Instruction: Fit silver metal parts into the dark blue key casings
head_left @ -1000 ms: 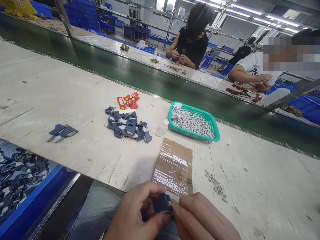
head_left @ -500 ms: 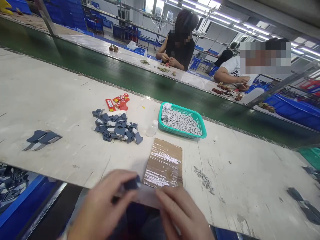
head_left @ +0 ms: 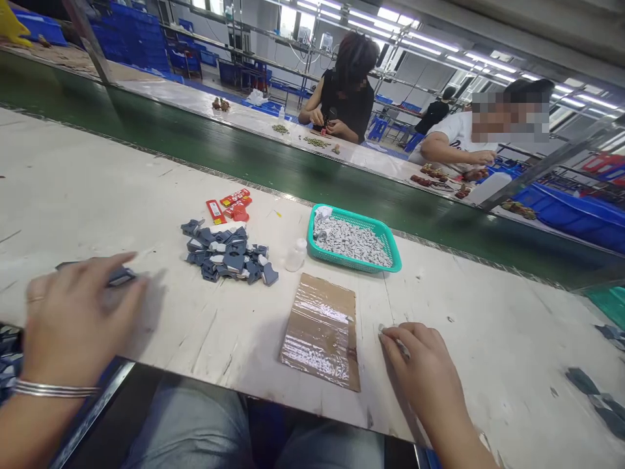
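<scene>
My left hand (head_left: 81,312), blurred and wearing a thin metal bangle, lies over a dark grey piece (head_left: 122,277) at the left of the white table. Whether it grips that piece, I cannot tell. My right hand (head_left: 420,358) pinches at small grey bits (head_left: 389,334) on the tabletop, and its fingers hide most of them. Between my hands lie a tape-covered cardboard sheet (head_left: 319,332) and a heap of dark blue-grey pieces (head_left: 227,255).
A teal basket (head_left: 354,241) of grey bits, a small plastic bottle (head_left: 295,255) and red packets (head_left: 229,207) stand on the table. More dark pieces (head_left: 596,397) lie at the right edge. A green conveyor belt (head_left: 293,172) runs beyond, with co-workers across it.
My hands have separated from above the cardboard's near edge. The left moved left to the dark pieces, and the right moved right to the grey bits.
</scene>
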Demonstrator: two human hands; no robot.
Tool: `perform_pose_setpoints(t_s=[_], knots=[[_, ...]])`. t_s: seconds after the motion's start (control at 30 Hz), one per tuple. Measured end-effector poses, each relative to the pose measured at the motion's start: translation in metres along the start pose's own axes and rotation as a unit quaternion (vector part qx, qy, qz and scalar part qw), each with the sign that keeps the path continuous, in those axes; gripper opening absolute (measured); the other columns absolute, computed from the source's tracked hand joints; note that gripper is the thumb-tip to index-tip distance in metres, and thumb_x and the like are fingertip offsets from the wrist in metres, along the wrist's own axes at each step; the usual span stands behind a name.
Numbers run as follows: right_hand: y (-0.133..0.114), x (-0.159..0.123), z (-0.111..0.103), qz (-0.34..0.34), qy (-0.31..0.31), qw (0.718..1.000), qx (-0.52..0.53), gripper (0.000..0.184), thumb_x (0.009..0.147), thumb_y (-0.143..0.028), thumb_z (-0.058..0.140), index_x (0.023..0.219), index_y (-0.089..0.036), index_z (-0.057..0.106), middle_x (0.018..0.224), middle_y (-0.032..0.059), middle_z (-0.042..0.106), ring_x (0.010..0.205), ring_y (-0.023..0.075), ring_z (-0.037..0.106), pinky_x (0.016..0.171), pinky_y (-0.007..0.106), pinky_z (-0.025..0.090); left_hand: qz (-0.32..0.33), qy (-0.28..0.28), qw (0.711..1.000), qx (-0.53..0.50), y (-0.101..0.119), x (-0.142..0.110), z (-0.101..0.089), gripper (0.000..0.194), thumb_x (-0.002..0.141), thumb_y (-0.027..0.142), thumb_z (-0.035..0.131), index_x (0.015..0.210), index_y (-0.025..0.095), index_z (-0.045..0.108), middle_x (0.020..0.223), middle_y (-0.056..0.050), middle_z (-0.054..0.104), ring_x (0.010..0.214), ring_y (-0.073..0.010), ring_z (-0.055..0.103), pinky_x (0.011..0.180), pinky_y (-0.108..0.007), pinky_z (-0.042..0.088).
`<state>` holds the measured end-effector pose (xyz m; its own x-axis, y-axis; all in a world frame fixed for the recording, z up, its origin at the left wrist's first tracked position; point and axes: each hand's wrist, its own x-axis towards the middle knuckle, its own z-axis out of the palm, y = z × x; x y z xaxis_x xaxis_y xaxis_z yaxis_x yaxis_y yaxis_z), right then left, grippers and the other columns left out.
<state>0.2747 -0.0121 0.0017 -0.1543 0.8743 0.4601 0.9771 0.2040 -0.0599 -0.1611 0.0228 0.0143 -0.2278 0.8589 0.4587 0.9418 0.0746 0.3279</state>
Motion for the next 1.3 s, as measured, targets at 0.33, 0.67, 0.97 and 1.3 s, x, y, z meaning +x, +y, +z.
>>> perform_pose_setpoints(t_s=[0.33, 0.67, 0.97, 1.3], knots=[[-0.013, -0.017, -0.008, -0.039, -0.034, 0.997, 0.053, 0.025, 0.090, -0.034, 0.045, 0.076, -0.021, 0.061, 0.077, 0.0038, 0.059, 0.074, 0.0191, 0.051, 0.065, 0.033, 0.045, 0.258, -0.070, 0.963, -0.019, 0.109, 0.007, 0.031, 0.028, 0.089, 0.020, 0.044, 0.110, 0.024, 0.063, 0.117, -0.004, 0.060, 0.102, -0.0277, 0.047, 0.082, -0.044, 0.038], [-0.005, -0.013, -0.017, -0.032, -0.091, 0.989, 0.111, 0.017, 0.091, -0.028, 0.046, 0.092, -0.023, 0.062, 0.089, 0.0031, 0.061, 0.084, 0.0183, 0.053, 0.072, 0.031, 0.047, 0.328, -0.126, 0.934, -0.064, 0.124, 0.026, 0.047, 0.013, 0.083, 0.013, 0.053, 0.091, 0.020, 0.062, 0.094, -0.008, 0.068, 0.100, -0.0313, 0.048, 0.078, -0.047, 0.036], [-0.004, -0.018, -0.007, -0.002, -0.126, 0.983, 0.135, 0.012, 0.090, -0.026, 0.048, 0.086, -0.024, 0.059, 0.082, 0.0014, 0.061, 0.079, 0.0187, 0.052, 0.067, 0.033, 0.047, 0.062, -0.146, 0.943, -0.291, 0.110, -0.033, 0.007, 0.030, 0.079, 0.033, 0.063, 0.105, 0.023, 0.050, 0.086, 0.000, 0.058, 0.080, -0.0176, 0.055, 0.072, -0.028, 0.046], [-0.011, -0.031, -0.013, -0.123, -0.050, 0.982, 0.138, 0.014, 0.086, -0.010, 0.054, 0.097, -0.016, 0.059, 0.088, 0.0077, 0.057, 0.083, 0.0180, 0.050, 0.069, 0.032, 0.047, -0.153, -0.301, 0.724, -0.602, 0.124, -0.082, 0.003, 0.026, 0.074, 0.026, 0.070, 0.099, 0.034, 0.066, 0.101, 0.001, 0.060, 0.094, -0.0130, 0.058, 0.077, -0.013, 0.048]])
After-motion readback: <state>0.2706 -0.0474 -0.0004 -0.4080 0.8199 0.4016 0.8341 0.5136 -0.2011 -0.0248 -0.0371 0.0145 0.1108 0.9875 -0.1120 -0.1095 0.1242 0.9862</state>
